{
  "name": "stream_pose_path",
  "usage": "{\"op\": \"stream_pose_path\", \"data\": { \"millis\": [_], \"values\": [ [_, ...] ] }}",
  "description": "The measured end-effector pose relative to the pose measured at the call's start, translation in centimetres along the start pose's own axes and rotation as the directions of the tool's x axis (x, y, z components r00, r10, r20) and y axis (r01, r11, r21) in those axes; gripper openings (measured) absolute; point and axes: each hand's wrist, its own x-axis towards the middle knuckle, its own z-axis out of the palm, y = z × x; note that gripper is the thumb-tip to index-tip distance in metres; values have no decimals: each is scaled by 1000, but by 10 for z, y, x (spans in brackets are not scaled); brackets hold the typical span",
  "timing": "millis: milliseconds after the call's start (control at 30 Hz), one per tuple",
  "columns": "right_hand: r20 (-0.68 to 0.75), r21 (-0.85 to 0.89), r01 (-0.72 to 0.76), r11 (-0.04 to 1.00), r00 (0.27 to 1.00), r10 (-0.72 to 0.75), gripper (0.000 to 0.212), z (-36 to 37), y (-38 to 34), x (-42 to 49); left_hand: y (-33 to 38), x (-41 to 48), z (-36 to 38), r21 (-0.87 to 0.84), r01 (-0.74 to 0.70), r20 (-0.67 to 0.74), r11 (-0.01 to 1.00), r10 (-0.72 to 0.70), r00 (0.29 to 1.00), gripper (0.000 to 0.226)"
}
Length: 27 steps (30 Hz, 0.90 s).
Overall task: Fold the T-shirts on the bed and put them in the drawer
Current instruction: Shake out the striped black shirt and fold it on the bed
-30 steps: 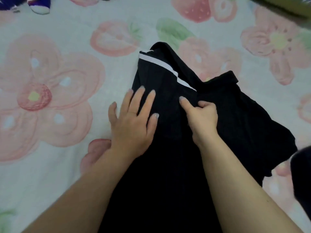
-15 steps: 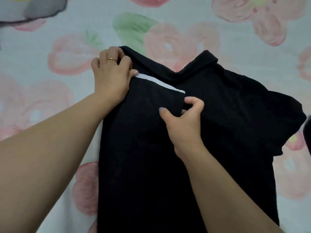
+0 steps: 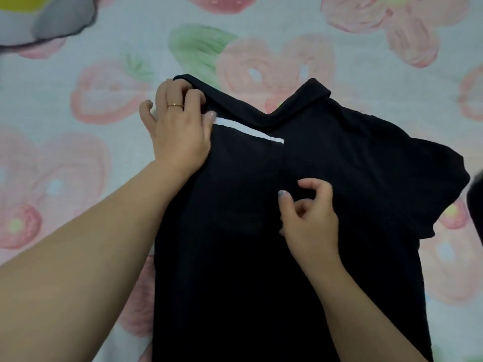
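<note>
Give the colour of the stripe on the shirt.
The stripe is white, against a black T-shirt; head view shows it best.

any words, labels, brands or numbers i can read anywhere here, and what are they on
None can be read.
T-shirt: only a plain white strip, no lettering shows.
Bedsheet: flower and strawberry prints, no words.
Ring on the left hand: plain band.
Grey and yellow thing at the top left: blurred, no text to make out.
</note>
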Motion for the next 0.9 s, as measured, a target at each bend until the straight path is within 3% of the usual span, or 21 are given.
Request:
{"op": "stream_pose_path", "data": {
  "millis": [133,233,300,367,433,500,567,667,733,800,867,900],
  "values": [
    [-182,-100,109,989,975,-126,27,-52,28,-12,58,-40,-8,-192,-56,-7,980,55,998,42],
    [-434,-246,-16,969,896,-96,29,-103,59,-15,114,-63,-4,-330,-143,-9,933,148,989,38],
    [-530,-264,-163,951,848,-2,42,-129,78,-18,155,-67,2,-488,-170,73,856,234,970,29],
    [-451,-113,-234,966,878,160,51,-141,91,-22,197,-67,12,-604,-124,236,787,325,916,20],
    [-300,-35,-237,971,929,216,51,-139,97,-27,235,-65,27,-608,-14,421,794,338,842,19],
    [-254,18,-211,977,944,209,49,-134,100,-28,268,-65,48,-492,49,557,869,271,785,34],
    [-245,100,-185,978,948,204,45,-127,100,-26,294,-67,67,-280,11,629,960,175,757,63],
    [-244,8,-104,995,964,103,50,-117,103,-24,312,-76,84,-38,-54,580,998,66,812,87],
    [-263,-58,-96,994,962,77,44,-115,104,-26,310,-83,90,-6,-94,493,996,85,866,75],
    [-245,-104,-138,985,963,109,37,-119,105,-33,302,-83,89,-80,-78,439,994,105,892,51],
    [-209,-227,-135,964,974,87,30,-123,106,-45,287,-74,83,-294,67,446,953,75,892,21],
    [-205,-273,-124,954,976,68,27,-126,105,-53,278,-68,77,-443,203,468,873,32,883,13]
  ]
}}
